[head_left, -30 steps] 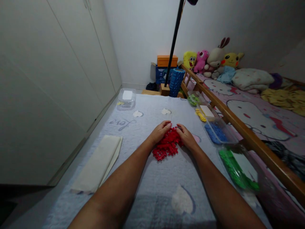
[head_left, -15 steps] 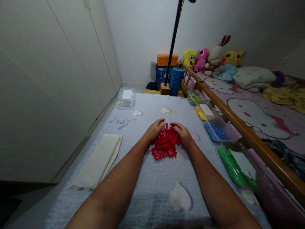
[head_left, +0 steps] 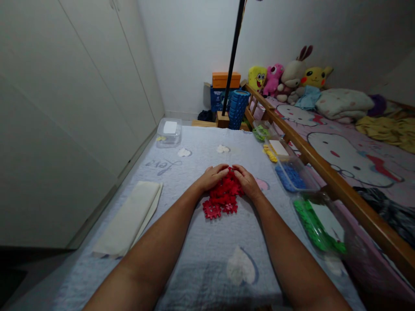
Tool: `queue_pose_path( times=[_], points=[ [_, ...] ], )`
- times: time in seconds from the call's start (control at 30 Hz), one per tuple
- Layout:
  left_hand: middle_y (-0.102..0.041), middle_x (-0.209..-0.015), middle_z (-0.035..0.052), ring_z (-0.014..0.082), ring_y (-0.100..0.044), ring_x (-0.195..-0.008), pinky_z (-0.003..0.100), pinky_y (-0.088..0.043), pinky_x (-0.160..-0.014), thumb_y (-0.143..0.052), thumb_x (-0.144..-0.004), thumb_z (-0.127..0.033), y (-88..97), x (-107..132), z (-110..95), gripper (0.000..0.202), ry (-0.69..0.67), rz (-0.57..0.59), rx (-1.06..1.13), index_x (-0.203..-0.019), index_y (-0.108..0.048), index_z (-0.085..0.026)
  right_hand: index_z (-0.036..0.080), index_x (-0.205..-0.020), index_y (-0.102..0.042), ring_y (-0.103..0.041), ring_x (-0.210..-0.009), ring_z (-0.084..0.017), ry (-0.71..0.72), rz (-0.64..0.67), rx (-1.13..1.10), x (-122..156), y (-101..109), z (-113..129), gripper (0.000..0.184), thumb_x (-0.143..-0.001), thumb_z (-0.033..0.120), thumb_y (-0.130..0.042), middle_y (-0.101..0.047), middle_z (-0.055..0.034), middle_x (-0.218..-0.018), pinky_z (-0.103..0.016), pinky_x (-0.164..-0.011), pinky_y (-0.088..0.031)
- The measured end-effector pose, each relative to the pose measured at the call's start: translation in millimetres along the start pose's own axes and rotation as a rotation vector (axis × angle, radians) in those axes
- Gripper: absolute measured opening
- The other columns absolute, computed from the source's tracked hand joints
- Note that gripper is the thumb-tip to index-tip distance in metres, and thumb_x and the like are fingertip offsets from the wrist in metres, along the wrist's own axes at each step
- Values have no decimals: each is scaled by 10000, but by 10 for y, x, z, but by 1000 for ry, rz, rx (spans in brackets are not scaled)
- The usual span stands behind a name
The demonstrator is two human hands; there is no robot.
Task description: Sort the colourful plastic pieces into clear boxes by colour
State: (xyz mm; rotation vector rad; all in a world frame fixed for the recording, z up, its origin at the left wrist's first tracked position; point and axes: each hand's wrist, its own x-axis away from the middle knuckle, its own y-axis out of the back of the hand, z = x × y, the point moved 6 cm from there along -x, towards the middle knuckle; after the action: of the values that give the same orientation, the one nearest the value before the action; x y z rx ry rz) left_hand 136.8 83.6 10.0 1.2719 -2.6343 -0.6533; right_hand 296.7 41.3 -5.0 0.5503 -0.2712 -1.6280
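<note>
Left hand (head_left: 214,176) and right hand (head_left: 247,182) loosely cupped red pieces (head_left: 223,196), grip unclenched, seemingly gathering; a tighter heap called for inward pressure.

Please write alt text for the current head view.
A person's left hand and right hand cup a heap of red notched pieces on a pale blue cloth. Clear containers of green, yellow and blue pieces line the right edge; at the left lie a folded cream sheet and, farther off, another clear container.

Arms (head_left: 158,237) outstretched, left hand (head_left: 213,178) and right hand (head_left: 248,182) cupped close together
</note>
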Motion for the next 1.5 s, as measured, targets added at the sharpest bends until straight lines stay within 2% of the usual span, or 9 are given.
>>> queue_pose_path(
  times=[0.17, 0.3, 0.4, 0.53, 0.73, 0.87, 1.13, 1.33, 1.5],
  points=[
    [-639, -1429, 165, 302, -583, -1331, 461, -419, -1161, -460, -942, -577, 127, 18, 65, 661, 53, -63, 219, -1435, -561, -147, 211, -1229, -701, -601, -1263, -287, 7, -93, -55, -20, 61, -65, 517, -896, 560, -516, -696, -115, -1303, -464, -1161, -406],
    [-597, -1465, 189, 326, -560, -1359, 487, -395, -1175, -490, -912, -605, 318, 84, 88, 706, 58, -135, 162, -1442, -543, -141, 225, -1204, -710, -619, -1237, -290, -34, -89, -103, -14, 57, -108, 504, -902, 575, -512, -708, -96, -1296, -469, -1146, -422],
    [-541, -1522, 201, 355, -534, -1390, 504, -408, -1164, -600, -836, -661, 391, 233, 30, 842, 93, -59, 22, -1506, -477, -166, 227, -1173, -721, -627, -1229, -298, -30, -97, -113, -9, 54, -104, 503, -902, 592, -506, -723, -93, -1267, -475, -1139, -426],
    [-400, -1627, 221, 424, -358, -1513, 540, -281, -1250, -858, -554, -661, 349, 577, -75, 1210, 65, 116, -364, -1563, -403, -174, 243, -1143, -733, -652, -1184, -292, -28, -83, -127, -22, 24, -123, 491, -897, 610, -517, -741, -79, -1217, -473, -1109, -451],
    [-172, -1710, 260, 474, -169, -1576, 598, -227, -1257, -928, -434, -651, 49, 1025, 98, 1500, 74, 155, -584, -1651, -176, -201, 260, -1124, -741, -674, -1126, -278, -40, -80, -164, -46, -16, -198, 478, -893, 629, -545, -757, -62, -1151, -451, -1048, -498],
    [-172, -1709, 254, 476, -171, -1575, 620, -219, -1256, -916, -484, -653, -104, 1021, 142, 1455, 13, 46, -574, -1651, -174, -201, 261, -1149, -737, -678, -1108, -272, -34, -68, -207, -34, -25, -211, 485, -904, 635, -550, -767, -56, -1100, -430, -1022, -514],
    [-340, -1627, 227, 415, -333, -1515, 589, -276, -1251, -921, -541, -602, -204, 704, 29, 1353, -130, -120, -441, -1637, -232, -207, 235, -1135, -721, -672, -1084, -265, -48, -104, -283, -20, 25, -210, 464, -892, 604, -580, -756, -51, -1128, -416, -1025, -502],
    [-362, -1614, 209, 428, -323, -1507, 615, -237, -1255, -913, -500, -673, -266, 634, -8, 1354, -178, -103, -407, -1613, -287, -221, 235, -1038, -752, -673, -1034, -252, -37, -71, -312, -12, 26, -150, 363, -851, 528, -645, -762, -33, -1062, -397, -1001, -492],
    [-466, -1547, 177, 362, -421, -1449, 559, -312, -1228, -744, -773, -645, -62, 645, -73, 976, -206, -139, -313, -1567, -363, -223, 220, -982, -742, -665, -982, -249, -42, -150, -379, -17, 111, -152, 378, -869, 555, -609, -755, -46, -1000, -395, -968, -494]
  ],
)
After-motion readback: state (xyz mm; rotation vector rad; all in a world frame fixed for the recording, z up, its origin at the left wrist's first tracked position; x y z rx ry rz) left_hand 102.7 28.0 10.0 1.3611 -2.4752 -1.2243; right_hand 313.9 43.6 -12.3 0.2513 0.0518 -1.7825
